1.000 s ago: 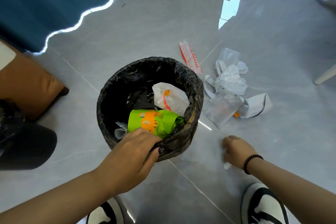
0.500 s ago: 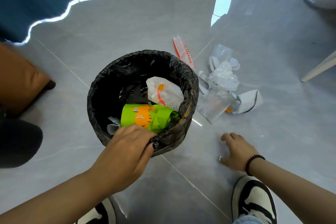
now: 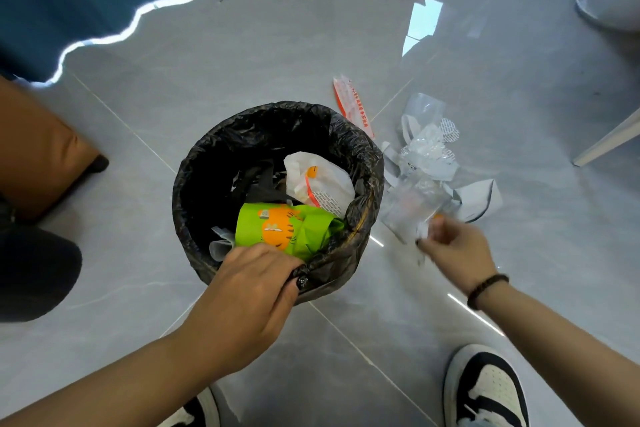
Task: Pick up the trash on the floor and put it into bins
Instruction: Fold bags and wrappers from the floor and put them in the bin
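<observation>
The left hand (image 3: 249,291) grips the bin (image 3: 375,180) by its near rim; the right hand (image 3: 457,250) pinches a small white scrap (image 3: 421,229) just beside it — best carried well over the rim before letting go, the bin held steady.

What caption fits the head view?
Left hand holds the bin rim; right hand pinches a white scrap.
</observation>
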{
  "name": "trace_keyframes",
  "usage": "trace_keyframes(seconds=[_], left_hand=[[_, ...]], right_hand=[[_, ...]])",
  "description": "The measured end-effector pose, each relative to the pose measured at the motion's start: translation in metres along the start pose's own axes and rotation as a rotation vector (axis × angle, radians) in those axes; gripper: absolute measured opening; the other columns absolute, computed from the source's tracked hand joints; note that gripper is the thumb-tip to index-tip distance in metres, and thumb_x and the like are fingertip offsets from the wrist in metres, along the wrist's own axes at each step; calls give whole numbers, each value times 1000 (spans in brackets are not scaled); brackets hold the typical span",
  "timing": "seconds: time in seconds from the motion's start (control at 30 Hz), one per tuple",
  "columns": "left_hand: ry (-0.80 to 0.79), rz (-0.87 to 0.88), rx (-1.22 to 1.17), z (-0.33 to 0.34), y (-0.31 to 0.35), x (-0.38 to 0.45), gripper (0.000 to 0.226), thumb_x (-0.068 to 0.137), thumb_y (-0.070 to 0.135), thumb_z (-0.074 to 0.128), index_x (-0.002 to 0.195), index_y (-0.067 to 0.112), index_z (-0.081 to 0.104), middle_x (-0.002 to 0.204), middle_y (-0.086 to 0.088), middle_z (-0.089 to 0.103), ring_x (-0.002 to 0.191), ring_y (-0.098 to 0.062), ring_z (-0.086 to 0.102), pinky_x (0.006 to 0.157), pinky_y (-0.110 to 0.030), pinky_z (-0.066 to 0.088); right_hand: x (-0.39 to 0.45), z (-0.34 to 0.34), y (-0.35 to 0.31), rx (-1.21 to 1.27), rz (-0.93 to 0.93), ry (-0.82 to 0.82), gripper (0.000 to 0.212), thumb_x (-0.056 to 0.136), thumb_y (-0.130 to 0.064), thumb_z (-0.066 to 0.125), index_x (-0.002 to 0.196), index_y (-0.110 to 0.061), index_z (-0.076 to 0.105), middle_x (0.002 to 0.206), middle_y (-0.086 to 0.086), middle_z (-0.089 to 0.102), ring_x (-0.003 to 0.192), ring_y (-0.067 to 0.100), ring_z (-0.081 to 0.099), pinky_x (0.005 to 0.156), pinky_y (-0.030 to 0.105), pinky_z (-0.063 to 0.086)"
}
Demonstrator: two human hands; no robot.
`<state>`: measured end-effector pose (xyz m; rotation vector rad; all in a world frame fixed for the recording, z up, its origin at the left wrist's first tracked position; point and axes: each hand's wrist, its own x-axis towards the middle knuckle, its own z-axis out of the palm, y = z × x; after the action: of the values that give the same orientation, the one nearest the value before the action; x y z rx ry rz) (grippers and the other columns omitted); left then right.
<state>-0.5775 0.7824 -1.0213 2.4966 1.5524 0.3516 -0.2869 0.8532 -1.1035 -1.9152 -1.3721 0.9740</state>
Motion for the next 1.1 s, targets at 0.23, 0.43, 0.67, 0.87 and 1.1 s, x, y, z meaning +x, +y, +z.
trace_keyframes(seconds=[0.23, 0.43, 0.67, 0.87, 1.1], left_hand=[[12, -1, 0, 1, 1, 0, 22, 92, 32, 42, 97, 23, 61, 87, 8, 62, 84, -12, 49, 76, -26, 33], [63, 39, 14, 3, -4, -1, 21, 91, 29, 43, 99, 22, 60, 87, 6, 63, 86, -12, 48, 77, -27, 34], [137, 63, 62, 12, -6, 0, 23, 86, 23, 43, 97, 18, 63, 84, 2, 66, 85, -15, 47, 77, -29, 34], [150, 91, 105, 11, -6, 1, 20, 85, 18, 44, 102, 20, 53, 82, 0, 67, 83, -18, 51, 77, -31, 36], [93, -3, 174, 5, -12, 4, 26, 89, 22, 40, 95, 16, 64, 79, 0, 68, 72, -25, 63, 73, -32, 35]], right_hand=[[-3, -11, -167, 442, -425, -163, 26, 74, 4, 73, 77, -19, 60, 72, 0, 63, 59, 14, 54, 59, 24, 53], [25, -4, -146, 335, -295, -6, 13, 79, -6, 67, 83, -18, 66, 80, 2, 68, 61, 17, 60, 58, 23, 52], [71, 4, -16, 297, 576, -114, 25, 79, -14, 67, 103, -15, 58, 115, 5, 54, 102, 24, 52, 81, 36, 49], [70, 26, 21, 352, 638, -247, 43, 77, -20, 69, 117, -28, 56, 121, -4, 46, 111, 19, 41, 94, 37, 40], [66, 12, 28, 384, 399, -3, 20, 76, -9, 75, 95, -13, 68, 103, 8, 65, 95, 21, 60, 98, 40, 48]])
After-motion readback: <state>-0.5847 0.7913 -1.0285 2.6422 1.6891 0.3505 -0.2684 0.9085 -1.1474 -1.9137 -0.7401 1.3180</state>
